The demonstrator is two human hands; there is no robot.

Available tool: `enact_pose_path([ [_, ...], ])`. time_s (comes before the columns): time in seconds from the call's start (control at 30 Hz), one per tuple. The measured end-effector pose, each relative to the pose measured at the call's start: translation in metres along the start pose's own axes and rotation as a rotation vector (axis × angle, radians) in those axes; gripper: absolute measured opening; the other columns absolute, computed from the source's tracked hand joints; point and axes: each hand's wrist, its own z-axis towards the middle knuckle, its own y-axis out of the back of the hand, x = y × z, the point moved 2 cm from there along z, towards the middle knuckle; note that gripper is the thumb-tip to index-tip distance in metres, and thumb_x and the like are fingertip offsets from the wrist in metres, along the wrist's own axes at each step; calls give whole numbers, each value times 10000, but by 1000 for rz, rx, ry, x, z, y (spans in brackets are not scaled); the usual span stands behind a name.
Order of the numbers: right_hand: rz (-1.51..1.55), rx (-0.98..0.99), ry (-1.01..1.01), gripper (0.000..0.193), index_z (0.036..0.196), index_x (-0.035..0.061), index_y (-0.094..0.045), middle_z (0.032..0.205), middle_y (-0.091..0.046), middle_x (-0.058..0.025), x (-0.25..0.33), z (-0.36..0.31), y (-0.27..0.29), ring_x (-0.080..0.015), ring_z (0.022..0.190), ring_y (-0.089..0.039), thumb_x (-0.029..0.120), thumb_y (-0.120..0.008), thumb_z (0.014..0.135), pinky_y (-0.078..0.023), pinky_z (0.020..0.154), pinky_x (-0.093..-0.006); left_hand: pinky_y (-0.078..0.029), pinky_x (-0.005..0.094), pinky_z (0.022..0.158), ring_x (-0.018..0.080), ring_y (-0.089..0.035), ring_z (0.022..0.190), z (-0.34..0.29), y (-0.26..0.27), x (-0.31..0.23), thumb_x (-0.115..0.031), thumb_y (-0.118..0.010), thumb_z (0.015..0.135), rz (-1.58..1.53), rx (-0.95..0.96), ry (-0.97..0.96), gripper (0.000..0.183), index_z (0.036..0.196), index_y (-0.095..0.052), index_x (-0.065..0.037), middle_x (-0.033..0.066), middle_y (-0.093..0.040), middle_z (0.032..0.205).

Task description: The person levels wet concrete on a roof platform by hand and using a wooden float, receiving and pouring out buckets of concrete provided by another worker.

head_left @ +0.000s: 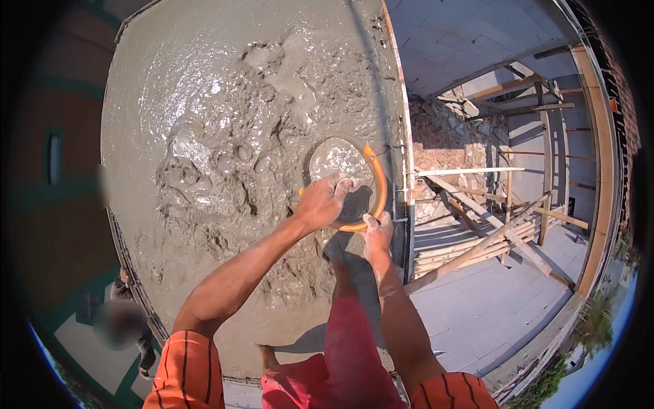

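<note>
A round orange bucket (pixel 381 185), its inside coated with grey cement, is tilted low over a wide bed of wet concrete (pixel 231 129). My right hand (pixel 378 235) grips its near rim, thumb on the edge. Across the bucket's left side reaches my left hand (pixel 321 203), its fingers closed together over the opening. Whether those fingers hold anything is hidden from this angle. Part of the bucket's left rim lies behind that hand. Grey cement smears both hands.
A board edge (pixel 402 129) bounds the concrete on the right. Beyond it, lower down, are timber props (pixel 504 235), rubble (pixel 453 136) and block walls (pixel 477 34). My bare foot (pixel 334 249) stands in the concrete. Another person (pixel 122 327) is below at the left.
</note>
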Motion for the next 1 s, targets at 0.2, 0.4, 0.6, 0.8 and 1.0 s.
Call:
enact_pose_path([
  [0.2,13,-40,192,196,908,-4,-483,826,-517,-78,109,137,-64,-152,686,-520,10,-578,737,-469,607,-296,-444,358,724,262,-602,781,190,10,-37,-185,-439,884,106,-115,-210,261,941,-626,-12,165,-633,832],
  [0.4,-145,-55,296,239,916,-40,-485,876,-560,-137,176,227,-106,-202,735,-573,33,-614,729,-463,650,-337,-419,275,727,144,-547,772,297,28,-37,-126,-501,840,-7,-159,-217,177,925,-626,-35,63,-608,797],
  [0.6,-320,-9,442,253,873,-32,-491,841,-574,-144,252,258,-130,-217,726,-582,92,-646,717,-472,652,-343,-404,345,848,186,-519,945,327,33,-57,-133,-428,889,-418,-131,-135,233,1069,-544,-42,99,-592,966],
  [0.8,-735,33,646,290,885,-15,-534,826,-611,-129,290,255,-171,-260,768,-612,182,-659,711,-483,683,-357,-444,297,769,173,-558,928,373,53,-9,-185,-466,848,-670,-253,-140,234,1003,-592,-62,126,-596,1045],
  [1.0,-1026,407,1111,225,830,14,-535,711,-594,-91,324,210,-196,-195,670,-578,181,-648,732,-462,645,-322,-492,368,671,217,-602,824,363,55,35,-222,-473,862,-83,-409,-351,267,1022,-583,-40,116,-623,971],
])
